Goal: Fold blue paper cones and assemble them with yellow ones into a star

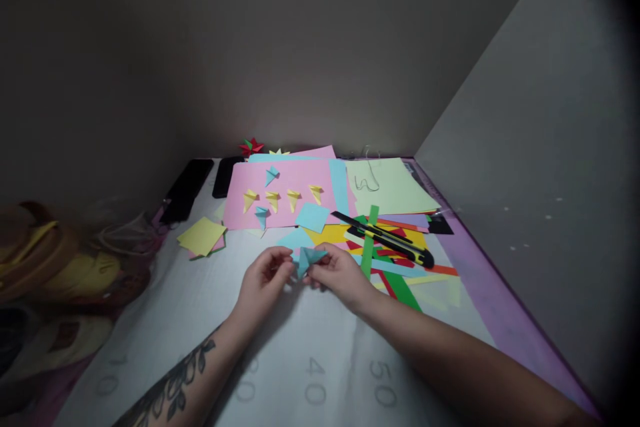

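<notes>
A light-blue folded paper piece [309, 259] with pointed flaps is held up between my two hands, just above the table. My right hand [339, 275] pinches its right side between thumb and fingers. At the left edge of the same piece, the thumb and forefinger of my left hand [267, 275] are closed on it. Beyond them, on a pink sheet [240, 177], lie several yellow folded pieces [293, 200] and two blue folded pieces [261, 216]. A flat blue paper square [313, 217] rests at that sheet's lower right corner.
Right of my hands, a black-and-yellow utility knife [395, 242] lies across coloured paper strips [400, 287]. Yellow squares [203, 237] are stacked at the left. Behind are a pale green sheet [395, 187] with wire on it, a red paper flower [251, 147] and a dark phone [227, 177].
</notes>
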Demonstrator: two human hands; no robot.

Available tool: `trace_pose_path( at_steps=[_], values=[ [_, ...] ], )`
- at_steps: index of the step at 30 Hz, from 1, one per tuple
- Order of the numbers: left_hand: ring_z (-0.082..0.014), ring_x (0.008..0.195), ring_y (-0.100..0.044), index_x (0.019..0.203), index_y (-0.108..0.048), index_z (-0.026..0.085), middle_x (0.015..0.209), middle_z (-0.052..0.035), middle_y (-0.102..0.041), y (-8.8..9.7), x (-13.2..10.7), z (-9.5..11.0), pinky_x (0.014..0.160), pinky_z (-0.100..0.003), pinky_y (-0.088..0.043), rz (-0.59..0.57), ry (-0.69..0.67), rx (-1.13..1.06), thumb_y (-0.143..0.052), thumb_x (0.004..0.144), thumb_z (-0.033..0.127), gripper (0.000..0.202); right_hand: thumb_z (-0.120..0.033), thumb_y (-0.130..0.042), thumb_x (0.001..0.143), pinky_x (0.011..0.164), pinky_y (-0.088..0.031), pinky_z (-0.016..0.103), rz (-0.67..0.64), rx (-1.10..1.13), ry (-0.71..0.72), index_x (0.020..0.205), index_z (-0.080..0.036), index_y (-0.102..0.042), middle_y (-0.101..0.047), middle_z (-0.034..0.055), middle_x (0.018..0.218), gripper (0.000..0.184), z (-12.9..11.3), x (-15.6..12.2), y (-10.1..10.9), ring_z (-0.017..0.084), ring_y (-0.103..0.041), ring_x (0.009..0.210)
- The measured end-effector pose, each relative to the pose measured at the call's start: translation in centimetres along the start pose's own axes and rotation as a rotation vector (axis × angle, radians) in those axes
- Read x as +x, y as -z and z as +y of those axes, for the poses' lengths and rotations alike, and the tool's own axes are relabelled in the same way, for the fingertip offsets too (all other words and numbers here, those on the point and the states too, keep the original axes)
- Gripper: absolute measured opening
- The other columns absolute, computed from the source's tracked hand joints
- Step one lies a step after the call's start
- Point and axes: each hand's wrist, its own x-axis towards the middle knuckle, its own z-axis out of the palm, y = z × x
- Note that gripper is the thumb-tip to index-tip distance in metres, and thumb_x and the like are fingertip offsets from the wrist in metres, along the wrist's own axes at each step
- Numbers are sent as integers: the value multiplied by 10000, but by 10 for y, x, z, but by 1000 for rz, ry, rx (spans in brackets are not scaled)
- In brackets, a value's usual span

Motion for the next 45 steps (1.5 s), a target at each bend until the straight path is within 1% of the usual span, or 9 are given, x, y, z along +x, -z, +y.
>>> trace_pose_path(
  at_steps=[3, 5, 11, 22, 27, 33, 37, 41, 45],
  values=[
    [-153, 750, -599, 914, -636, 164, 880, -59, -643, 0, -3, 4, 654, -252, -483, -109, -10, 68, -601, 783, 293, 187, -320, -701, 674, 464, -348, 209, 26, 37, 54, 746, -189, -534, -600, -34, 610, 224, -4, 1, 0, 94, -519, 512],
    [-148, 733, -597, 890, -643, 162, 870, -58, -643, 0, -6, 5, 636, -246, -481, -118, -28, 89, -600, 786, 281, 164, -346, -725, 662, 486, -358, 216, 38, 62, 67, 731, -193, -528, -579, -45, 600, 259, -5, 1, -1, 97, -516, 525],
    [-125, 658, -579, 844, -613, 166, 815, -29, -639, 5, -7, 6, 616, -238, -464, -7, -36, 139, -606, 777, 274, 127, -344, -713, 682, 488, -331, 215, 49, 48, 48, 724, -191, -517, -564, -49, 583, 253, -3, 3, -2, 87, -474, 503],
    [-128, 670, -599, 819, -639, 184, 781, -21, -678, 2, -10, 3, 630, -234, -466, -54, -169, 290, -593, 796, 223, 64, -334, -690, 698, 501, -357, 225, 86, 35, 62, 723, -195, -517, -546, -50, 576, 224, -1, 4, -2, 99, -488, 518],
    [-128, 662, -570, 793, -621, 177, 779, -24, -639, 2, -8, 6, 604, -233, -462, 92, -254, 328, -653, 752, 239, 81, -311, -705, 699, 539, -379, 226, 76, 89, 81, 723, -190, -526, -575, -45, 600, 218, 2, 4, 0, 98, -510, 544],
    [-133, 650, -612, 850, -659, 179, 818, -31, -684, -3, -7, 2, 595, -234, -484, -4, -115, 254, -658, 749, 222, 110, -305, -747, 673, 606, -442, 249, 49, 209, 39, 742, -187, -528, -619, -37, 660, 257, -1, 2, -4, 115, -582, 612],
    [-147, 700, -643, 870, -675, 187, 848, -37, -707, -3, -9, 0, 634, -243, -505, -25, -142, 240, -633, 787, 224, 99, -299, -741, 677, 564, -420, 235, 78, 199, 53, 703, -189, -502, -592, -53, 598, 264, -2, 3, -5, 108, -558, 567],
    [-168, 873, -657, 928, -689, 199, 957, -55, -714, -1, -9, 0, 769, -269, -515, -39, -258, 250, -573, 834, 186, 150, -309, -737, 674, 552, -408, 229, 100, 159, 41, 688, -189, -493, -589, -50, 582, 272, -2, 4, -4, 110, -553, 561],
    [-163, 915, -654, 925, -697, 195, 967, -59, -713, 1, -4, -3, 838, -287, -506, -47, -331, 220, -519, 851, 140, 201, -312, -742, 668, 555, -415, 218, 106, 156, 23, 708, -182, -509, -614, -37, 604, 270, 0, 5, -4, 110, -575, 580]
  ],
)
